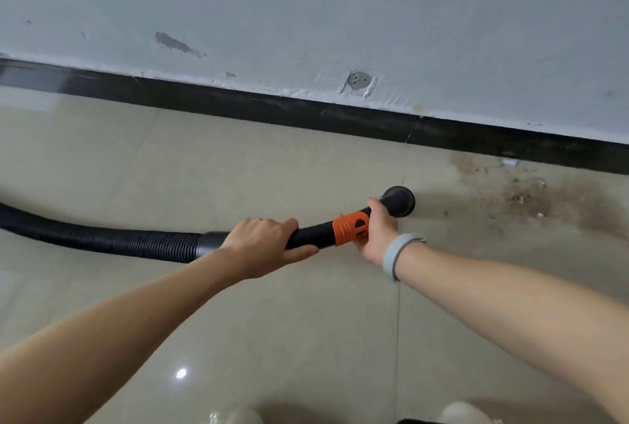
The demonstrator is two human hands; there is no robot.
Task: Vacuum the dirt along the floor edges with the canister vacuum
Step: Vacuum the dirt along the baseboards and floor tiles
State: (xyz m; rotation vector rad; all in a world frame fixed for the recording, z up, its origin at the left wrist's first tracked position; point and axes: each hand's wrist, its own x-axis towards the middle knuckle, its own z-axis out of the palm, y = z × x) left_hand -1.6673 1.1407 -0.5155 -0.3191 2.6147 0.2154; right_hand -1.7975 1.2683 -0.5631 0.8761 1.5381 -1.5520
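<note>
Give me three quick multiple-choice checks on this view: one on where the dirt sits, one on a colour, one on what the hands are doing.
1. Where is the dirt patch relative to the nozzle?
A. To its right, by the black baseboard
B. To its left, under the ribbed hose
C. Behind the person's feet

2. What colour is the collar on the wand?
A. Blue
B. Orange
C. Yellow

3. How is the wand held?
A. Left hand only
B. Neither hand; it lies on the floor
C. Both hands grip it

Answers:
1 A: the brown debris lies right of the nozzle, along the baseboard.
2 B: the collar between the hands is orange.
3 C: the left hand wraps the black tube and the right hand holds near the nozzle.
</note>
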